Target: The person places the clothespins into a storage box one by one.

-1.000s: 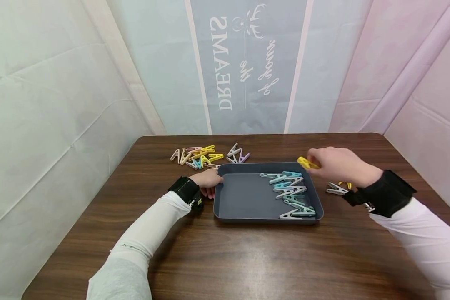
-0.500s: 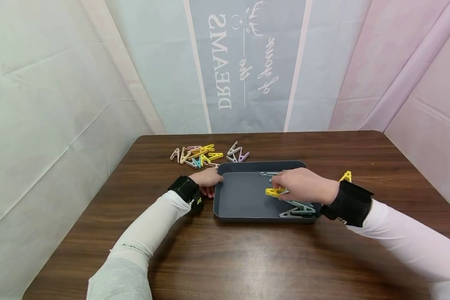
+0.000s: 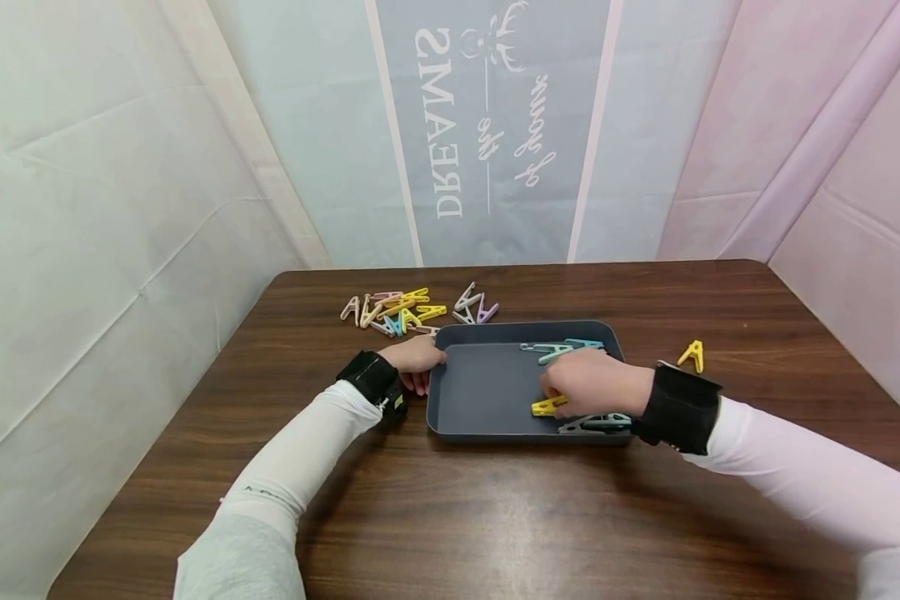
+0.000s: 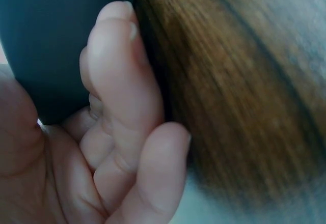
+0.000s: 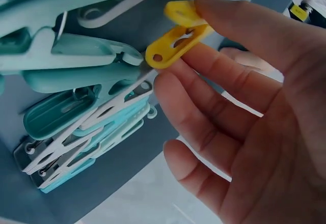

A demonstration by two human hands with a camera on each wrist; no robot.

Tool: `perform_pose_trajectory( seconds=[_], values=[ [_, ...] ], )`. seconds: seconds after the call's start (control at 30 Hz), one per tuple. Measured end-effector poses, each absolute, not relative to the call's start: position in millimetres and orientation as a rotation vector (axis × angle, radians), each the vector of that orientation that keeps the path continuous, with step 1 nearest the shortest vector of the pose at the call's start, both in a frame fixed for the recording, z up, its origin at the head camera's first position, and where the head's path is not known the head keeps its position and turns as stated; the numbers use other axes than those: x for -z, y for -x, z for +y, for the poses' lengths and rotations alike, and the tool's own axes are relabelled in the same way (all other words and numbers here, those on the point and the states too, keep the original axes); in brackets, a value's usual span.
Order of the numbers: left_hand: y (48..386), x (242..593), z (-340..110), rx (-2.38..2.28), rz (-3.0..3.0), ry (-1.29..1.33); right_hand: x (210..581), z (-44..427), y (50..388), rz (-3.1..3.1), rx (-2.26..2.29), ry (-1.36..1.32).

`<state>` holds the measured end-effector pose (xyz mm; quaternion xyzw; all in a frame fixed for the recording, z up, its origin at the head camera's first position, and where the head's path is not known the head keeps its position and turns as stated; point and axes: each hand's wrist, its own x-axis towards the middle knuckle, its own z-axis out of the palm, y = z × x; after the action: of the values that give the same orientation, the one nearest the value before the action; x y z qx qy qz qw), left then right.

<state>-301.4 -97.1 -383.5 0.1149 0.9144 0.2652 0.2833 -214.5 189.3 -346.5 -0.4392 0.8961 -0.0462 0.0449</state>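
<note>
My right hand (image 3: 594,379) is inside the grey tray (image 3: 487,390), low over its right half, pinching a yellow clothespin (image 3: 546,407). In the right wrist view the thumb and a finger are on that clothespin (image 5: 173,46); it lies close against several teal and grey clothespins (image 5: 102,81). In the head view, my hand covers part of this group, while teal clothespins (image 3: 603,423) show at the tray's near right corner. My left hand (image 3: 414,357) grips the tray's left wall, and its curled fingers (image 4: 119,76) lie along the outside in the left wrist view.
Beyond the tray's left corner lies a loose pile of pink, yellow, blue and pale clothespins (image 3: 397,312). Grey and purple clothespins (image 3: 486,312) lie behind the tray. One yellow clothespin (image 3: 692,354) stands to the right on the brown wooden table (image 3: 495,517).
My right hand has moved left from beyond the tray's right edge, then down and nearer inside it, carrying the yellow clothespin. A grey clothespin at right is now out of sight. My left hand stays.
</note>
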Motion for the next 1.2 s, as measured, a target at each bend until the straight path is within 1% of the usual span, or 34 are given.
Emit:
perform_pose_trajectory(
  seconds=[0.3,0.53,0.63,0.8,0.9,1.0,1.1,1.2],
  values=[
    [301.7,383.1,-98.2,-0.718,2.429,-0.328,348.6,185.7,217.7,2.691,0.092,1.358],
    [301.5,383.4,-97.7,-0.723,2.435,-0.330,346.9,186.4,217.1,2.673,0.063,1.322],
    [301.4,383.0,-97.6,-0.721,2.437,-0.330,340.7,191.6,216.3,2.703,0.080,1.324],
    [301.5,381.8,-97.6,-0.726,2.438,-0.337,318.6,209.0,216.9,2.883,0.095,1.317],
    [302.4,381.9,-97.8,-0.732,2.439,-0.343,306.4,225.1,220.5,2.992,0.118,1.205],
    [303.0,382.4,-98.2,-0.731,2.441,-0.341,301.1,244.3,227.4,3.051,0.159,1.016],
    [303.0,383.0,-98.2,-0.724,2.446,-0.334,303.5,265.1,236.5,3.071,0.180,0.817],
    [303.3,384.7,-98.0,-0.715,2.448,-0.327,311.4,287.3,244.5,3.077,0.153,0.675]
  ],
)
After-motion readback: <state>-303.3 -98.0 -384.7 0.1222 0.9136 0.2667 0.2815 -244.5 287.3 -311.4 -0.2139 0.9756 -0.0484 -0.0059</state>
